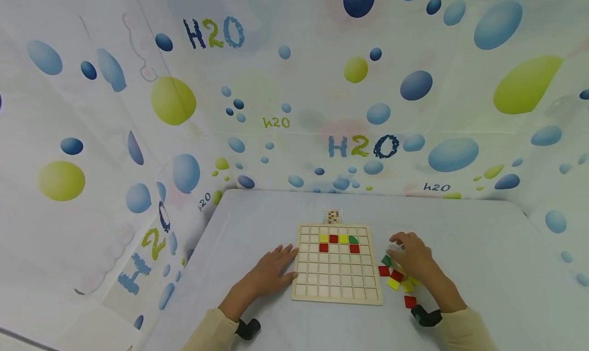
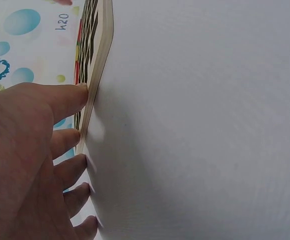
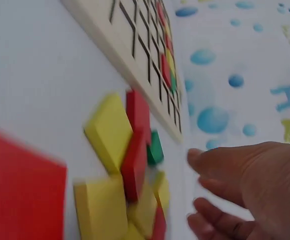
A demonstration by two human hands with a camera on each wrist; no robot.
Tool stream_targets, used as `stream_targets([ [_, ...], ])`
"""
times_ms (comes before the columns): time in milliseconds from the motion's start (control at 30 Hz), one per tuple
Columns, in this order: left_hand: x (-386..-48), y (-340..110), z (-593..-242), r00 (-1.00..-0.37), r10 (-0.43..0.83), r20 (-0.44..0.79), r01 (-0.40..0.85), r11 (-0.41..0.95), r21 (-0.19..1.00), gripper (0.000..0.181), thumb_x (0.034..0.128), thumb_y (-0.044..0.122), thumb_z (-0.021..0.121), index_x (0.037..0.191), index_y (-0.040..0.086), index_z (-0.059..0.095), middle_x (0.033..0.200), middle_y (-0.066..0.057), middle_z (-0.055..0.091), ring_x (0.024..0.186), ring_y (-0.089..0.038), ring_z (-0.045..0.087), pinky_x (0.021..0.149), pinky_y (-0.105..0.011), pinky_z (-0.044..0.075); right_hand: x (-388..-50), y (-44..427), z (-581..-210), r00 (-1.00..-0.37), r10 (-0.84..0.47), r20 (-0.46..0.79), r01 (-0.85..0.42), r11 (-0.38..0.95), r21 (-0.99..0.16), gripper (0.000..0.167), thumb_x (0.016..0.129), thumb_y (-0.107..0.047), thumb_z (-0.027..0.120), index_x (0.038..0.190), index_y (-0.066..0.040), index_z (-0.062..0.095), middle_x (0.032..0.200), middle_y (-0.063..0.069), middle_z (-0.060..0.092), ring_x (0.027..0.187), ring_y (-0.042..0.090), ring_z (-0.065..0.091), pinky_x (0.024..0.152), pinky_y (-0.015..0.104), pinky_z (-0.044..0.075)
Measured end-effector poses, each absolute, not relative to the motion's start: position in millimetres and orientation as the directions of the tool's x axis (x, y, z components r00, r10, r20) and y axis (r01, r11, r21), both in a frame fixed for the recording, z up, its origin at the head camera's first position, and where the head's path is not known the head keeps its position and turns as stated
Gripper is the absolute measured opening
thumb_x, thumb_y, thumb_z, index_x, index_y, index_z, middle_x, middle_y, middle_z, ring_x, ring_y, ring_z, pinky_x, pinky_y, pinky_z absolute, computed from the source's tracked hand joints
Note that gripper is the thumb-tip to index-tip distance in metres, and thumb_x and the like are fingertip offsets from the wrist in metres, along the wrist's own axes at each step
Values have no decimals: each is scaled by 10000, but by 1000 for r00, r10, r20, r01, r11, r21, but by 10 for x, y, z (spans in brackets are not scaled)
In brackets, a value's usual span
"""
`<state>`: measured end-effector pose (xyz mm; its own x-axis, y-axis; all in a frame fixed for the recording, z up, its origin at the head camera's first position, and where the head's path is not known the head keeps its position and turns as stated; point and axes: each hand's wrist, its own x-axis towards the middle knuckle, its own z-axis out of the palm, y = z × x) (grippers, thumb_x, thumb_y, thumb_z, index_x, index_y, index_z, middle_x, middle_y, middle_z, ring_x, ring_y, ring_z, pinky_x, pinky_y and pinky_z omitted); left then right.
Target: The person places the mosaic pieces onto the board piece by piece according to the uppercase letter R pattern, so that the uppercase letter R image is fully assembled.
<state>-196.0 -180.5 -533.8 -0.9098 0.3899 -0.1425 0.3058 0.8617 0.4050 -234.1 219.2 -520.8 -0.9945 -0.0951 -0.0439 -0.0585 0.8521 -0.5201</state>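
A wooden grid board (image 1: 336, 278) lies flat on the table; red, yellow and green pieces fill several cells of its upper rows. My left hand (image 1: 271, 271) has its fingers spread, with thumb and fingertips against the board's left edge; the left wrist view shows the thumb touching the wooden rim (image 2: 99, 65). Right of the board, my right hand (image 1: 414, 256) is over loose red, yellow and green pieces, fingers loosely bent, nothing seen between them. A green piece (image 3: 155, 148) and a yellow piece (image 3: 110, 131) lie below and beside that hand (image 3: 255, 185).
Behind the board lies a small pattern card (image 1: 333, 216). A single red piece (image 1: 410, 302) sits near the right wrist's black camera strap (image 1: 426, 316). White cloth covers the table, and a printed curtain (image 1: 313, 85) hangs behind and at the sides.
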Motion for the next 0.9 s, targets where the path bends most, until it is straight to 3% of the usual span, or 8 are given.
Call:
stream_targets([
  [167,-1963,-1815,-5349,-908,393,-147,306,860,408,687,1060,452,608,1643,156,395,1710,-101,354,1589,-402,287,1264,-628,262,-2335,2413,-5216,-989,-66,-132,6,876,-482,278,939,-195,781,1155,-52,680,1098,186,647,1008,354,601,847,638,424],
  [400,-1955,-1810,-5355,-910,389,-145,304,862,406,683,1062,455,602,1645,166,393,1712,-93,353,1594,-387,283,1267,-620,262,-2353,2466,-5256,-985,-90,-149,-6,871,-491,157,981,-163,742,1096,-64,700,979,98,658,923,284,601,828,606,413],
  [600,-1948,-1802,-5336,-911,386,-145,298,859,416,687,1056,452,614,1642,165,398,1711,-92,357,1594,-386,283,1268,-621,258,-2354,2466,-5272,-983,-97,-158,-6,867,-498,286,935,-230,801,1132,-58,686,1012,96,673,963,292,607,830,597,391],
  [733,-1941,-1806,-5329,-911,385,-143,297,858,419,680,1058,442,615,1641,164,400,1711,-93,355,1594,-388,281,1270,-620,252,-2374,2471,-5316,-982,-108,-153,-14,857,-516,294,953,-193,779,1178,-40,666,1032,115,645,974,301,589,838,594,406],
  [900,-1940,-1813,-5327,-911,391,-133,305,854,422,670,1061,426,614,1638,158,404,1708,-99,359,1592,-394,284,1270,-621,252,-2427,2444,-5413,-988,-115,-104,-40,837,-546,298,984,-115,730,1254,-15,653,1128,179,611,1016,321,581,961,620,500],
])
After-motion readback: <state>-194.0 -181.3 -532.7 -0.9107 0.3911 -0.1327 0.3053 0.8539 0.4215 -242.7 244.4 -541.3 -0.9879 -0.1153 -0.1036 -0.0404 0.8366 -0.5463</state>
